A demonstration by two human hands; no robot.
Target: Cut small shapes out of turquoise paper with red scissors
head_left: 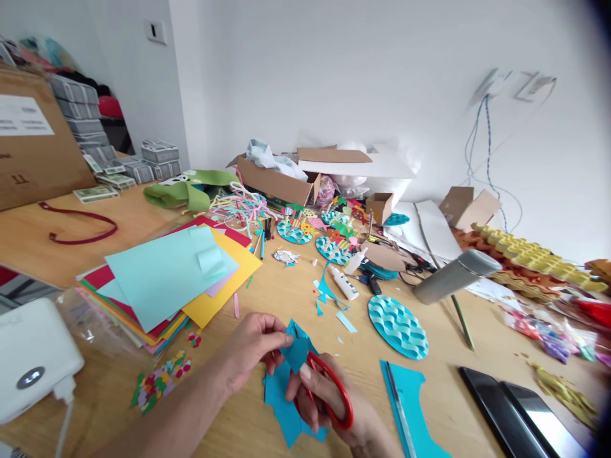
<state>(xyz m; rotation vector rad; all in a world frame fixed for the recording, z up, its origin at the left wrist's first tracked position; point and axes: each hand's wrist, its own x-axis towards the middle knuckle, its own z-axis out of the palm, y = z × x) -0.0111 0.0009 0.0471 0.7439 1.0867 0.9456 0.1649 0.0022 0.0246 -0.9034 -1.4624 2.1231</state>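
Between the thumb and fingers of my left hand (260, 343) a small piece of blue paper (296, 351) is pinched by its left edge. My right hand (329, 394) is closed around the red handles of a pair of scissors (344, 397). The scissor blades point up at the blue paper and are partly hidden behind it, so I cannot tell whether they are apart. Below both hands, a larger jagged blue sheet (291, 420) lies on the table. Blue scraps (321, 299) and a white glue bottle (344, 284) lie just beyond.
Stacked coloured paper (153, 273) lies at left, near paper confetti (165, 381) and a white device (35, 359). To the right are a wavy blue oval (398, 326), a blue sheet with a pen (413, 407), a grey cylinder (456, 277) and two phones (520, 413). Boxes (279, 181) stand behind.
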